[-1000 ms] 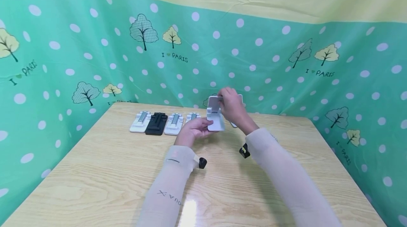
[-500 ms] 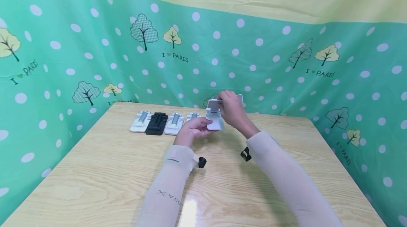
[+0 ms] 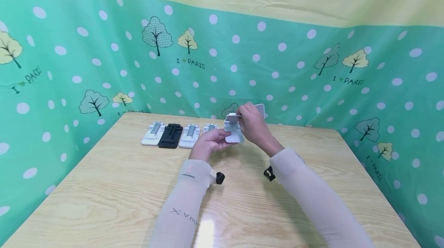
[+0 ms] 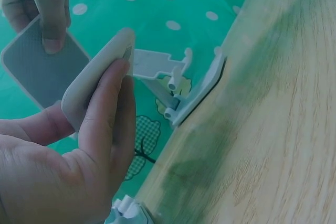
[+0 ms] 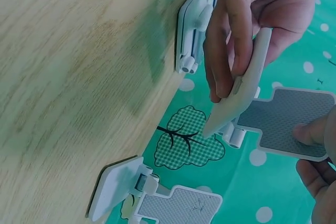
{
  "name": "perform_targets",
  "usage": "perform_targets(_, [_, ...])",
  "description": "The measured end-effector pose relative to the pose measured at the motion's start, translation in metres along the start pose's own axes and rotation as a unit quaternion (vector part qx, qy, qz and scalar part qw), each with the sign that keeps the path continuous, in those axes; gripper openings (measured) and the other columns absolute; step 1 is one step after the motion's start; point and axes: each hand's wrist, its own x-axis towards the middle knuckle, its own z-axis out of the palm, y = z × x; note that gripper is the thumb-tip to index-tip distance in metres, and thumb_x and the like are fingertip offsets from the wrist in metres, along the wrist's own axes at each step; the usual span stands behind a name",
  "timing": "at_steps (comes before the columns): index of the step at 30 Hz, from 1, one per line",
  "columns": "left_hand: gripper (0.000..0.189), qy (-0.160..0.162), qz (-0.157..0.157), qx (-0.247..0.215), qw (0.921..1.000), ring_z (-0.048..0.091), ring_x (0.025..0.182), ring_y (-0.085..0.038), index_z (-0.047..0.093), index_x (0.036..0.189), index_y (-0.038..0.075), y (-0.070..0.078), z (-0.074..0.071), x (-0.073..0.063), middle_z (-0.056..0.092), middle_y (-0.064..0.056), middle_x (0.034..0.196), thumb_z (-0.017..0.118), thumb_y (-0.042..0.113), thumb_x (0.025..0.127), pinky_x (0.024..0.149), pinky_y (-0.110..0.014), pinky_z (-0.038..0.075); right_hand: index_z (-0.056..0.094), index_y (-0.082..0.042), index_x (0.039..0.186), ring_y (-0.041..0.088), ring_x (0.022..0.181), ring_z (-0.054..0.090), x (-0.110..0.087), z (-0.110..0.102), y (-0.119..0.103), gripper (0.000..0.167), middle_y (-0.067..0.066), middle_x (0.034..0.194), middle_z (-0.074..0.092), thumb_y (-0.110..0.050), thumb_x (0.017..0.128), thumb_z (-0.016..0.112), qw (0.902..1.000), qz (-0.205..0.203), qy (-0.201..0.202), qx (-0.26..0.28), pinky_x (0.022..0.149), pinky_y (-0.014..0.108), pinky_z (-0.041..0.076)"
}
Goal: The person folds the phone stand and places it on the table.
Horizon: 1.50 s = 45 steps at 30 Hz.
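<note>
In the head view, my left hand grips the base of a white folding phone stand above the table, thumb on the near face. My right hand pinches the stand's upper plate, which tilts out from the base. The right wrist view shows that plate's grey textured pad under the right thumb, with the hinge beside the base. Behind the right hand a second white phone stand stands unfolded on the table, partly hidden. In the left wrist view its base rests flat near the table's far edge.
Left of my hands, folded phone stands lie in a row: a white one, a black one, another white one and a partly hidden white one. A green dotted curtain hangs around the wooden table.
My right hand has come down slightly, and the stand's upper plate has tipped from nearly upright to a flatter angle. My left hand keeps its grip on the base, almost unmoved.
</note>
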Motion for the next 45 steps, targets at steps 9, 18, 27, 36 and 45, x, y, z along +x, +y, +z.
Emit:
perform_targets(9, [0.052,0.003,0.006,-0.010,0.9999,0.041,0.144,-0.039,0.034,0.152,-0.008,0.000,0.001,-0.002,0.040,-0.030,0.155,0.043,-0.009,0.102,0.106,-0.043,0.047,0.063,-0.002,0.090,0.025,0.083,0.055,-0.007,0.002,-0.004,0.016,0.009,0.090,0.065,0.010,0.085,0.072,0.9998,-0.017,0.010,-0.002,0.074,0.034,0.052])
perform_targets(18, [0.051,0.006,0.012,-0.008,0.9999,0.042,0.143,-0.039,0.037,0.152,-0.006,0.004,0.000,-0.001,0.042,-0.030,0.154,0.043,-0.010,0.101,0.105,-0.043,0.048,0.065,-0.003,0.090,0.025,0.084,0.056,-0.011,0.002,-0.007,0.016,0.009,0.090,0.066,0.009,0.084,0.075,0.9996,-0.022,0.014,-0.012,0.075,0.033,0.053])
perform_targets(27, [0.045,0.026,0.027,-0.106,0.9937,0.050,0.136,-0.041,0.040,0.146,-0.005,0.007,-0.005,-0.002,0.049,-0.027,0.146,0.048,0.005,0.103,0.105,-0.057,0.049,0.069,-0.003,0.090,0.026,0.084,0.059,-0.016,0.002,-0.006,0.012,0.010,0.091,0.069,0.005,0.085,0.076,0.9997,-0.020,0.011,-0.009,0.074,0.033,0.056])
perform_targets(36, [0.042,0.019,0.026,-0.127,0.9913,0.049,0.138,-0.042,0.039,0.148,-0.004,0.009,-0.007,-0.007,0.047,-0.029,0.146,0.038,0.007,0.107,0.104,-0.055,0.050,0.074,-0.001,0.095,0.026,0.084,0.063,-0.021,0.001,-0.006,0.007,0.010,0.090,0.072,0.001,0.088,0.075,0.9992,-0.038,0.000,-0.012,0.074,0.033,0.058])
perform_targets(45, [0.041,0.019,0.031,-0.122,0.9919,0.050,0.137,-0.041,0.041,0.147,-0.004,0.011,-0.008,-0.006,0.047,-0.028,0.146,0.040,0.007,0.107,0.104,-0.053,0.051,0.076,0.001,0.095,0.023,0.080,0.061,-0.024,0.000,-0.007,0.010,0.008,0.088,0.072,0.001,0.085,0.077,0.9982,-0.057,0.006,-0.016,0.068,0.032,0.055])
